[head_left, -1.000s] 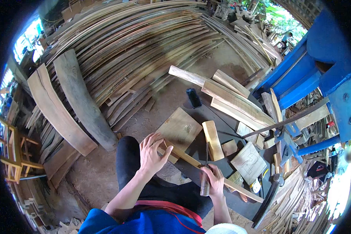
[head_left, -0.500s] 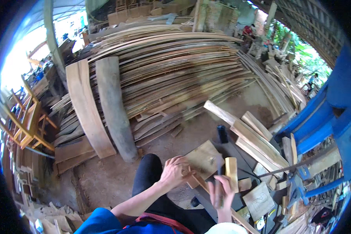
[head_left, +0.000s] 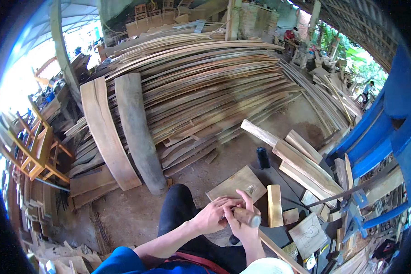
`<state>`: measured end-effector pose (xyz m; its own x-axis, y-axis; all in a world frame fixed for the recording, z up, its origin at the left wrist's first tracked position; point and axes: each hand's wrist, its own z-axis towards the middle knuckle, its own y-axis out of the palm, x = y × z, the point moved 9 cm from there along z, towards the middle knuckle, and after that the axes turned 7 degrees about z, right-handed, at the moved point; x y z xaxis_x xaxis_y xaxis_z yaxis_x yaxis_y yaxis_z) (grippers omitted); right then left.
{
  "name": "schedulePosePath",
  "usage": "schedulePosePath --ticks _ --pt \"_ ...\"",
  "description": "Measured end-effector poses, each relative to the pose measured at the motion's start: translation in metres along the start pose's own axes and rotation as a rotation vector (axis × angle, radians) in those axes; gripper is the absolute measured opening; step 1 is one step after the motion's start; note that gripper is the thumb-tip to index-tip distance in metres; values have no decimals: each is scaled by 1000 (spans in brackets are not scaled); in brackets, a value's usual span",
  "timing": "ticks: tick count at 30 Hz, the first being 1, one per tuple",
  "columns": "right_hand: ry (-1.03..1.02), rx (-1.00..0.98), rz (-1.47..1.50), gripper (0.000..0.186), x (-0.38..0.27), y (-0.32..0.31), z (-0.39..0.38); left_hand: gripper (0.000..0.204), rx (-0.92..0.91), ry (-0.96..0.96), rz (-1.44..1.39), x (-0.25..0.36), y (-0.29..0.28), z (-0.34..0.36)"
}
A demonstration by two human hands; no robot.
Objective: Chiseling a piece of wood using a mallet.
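Observation:
My left hand (head_left: 209, 214) is closed at the middle of the view, touching my right; what its fingers grip is hidden. My right hand (head_left: 243, 228) holds a hand tool by its round wooden handle (head_left: 246, 217), index finger raised, the tool's far end hidden. A narrow wooden strip (head_left: 282, 254) runs from beneath both hands toward the lower right. Just beyond them lies a flat square board (head_left: 233, 178). An upright-grained pale block (head_left: 274, 205) and a board with a drawn outline (head_left: 308, 235) sit to the right on the dark surface.
Blue machinery (head_left: 388, 132) stands at right, near planks (head_left: 308, 169) and a black object (head_left: 263, 157). Stacked boards (head_left: 205, 91), two broad slabs (head_left: 107, 132) and a wooden chair frame (head_left: 43, 150) occupy back and left. Distant people (head_left: 290, 39) are at the back right.
My right hand has risen toward my left, now meeting it, and the tool's handle has tipped from upright to slanting rightward. The view has swung upward, showing more of the workshop.

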<state>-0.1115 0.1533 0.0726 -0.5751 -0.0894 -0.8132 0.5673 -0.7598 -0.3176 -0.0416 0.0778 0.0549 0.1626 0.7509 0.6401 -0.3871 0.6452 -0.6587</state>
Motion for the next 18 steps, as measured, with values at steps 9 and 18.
schedulePosePath --ticks 9,18 --pt "-129 341 76 88 -115 -134 142 29 335 -569 -888 -51 -10 -18" --pt "281 68 -419 64 39 -127 63 20 359 -738 -781 -76 -8 -38"
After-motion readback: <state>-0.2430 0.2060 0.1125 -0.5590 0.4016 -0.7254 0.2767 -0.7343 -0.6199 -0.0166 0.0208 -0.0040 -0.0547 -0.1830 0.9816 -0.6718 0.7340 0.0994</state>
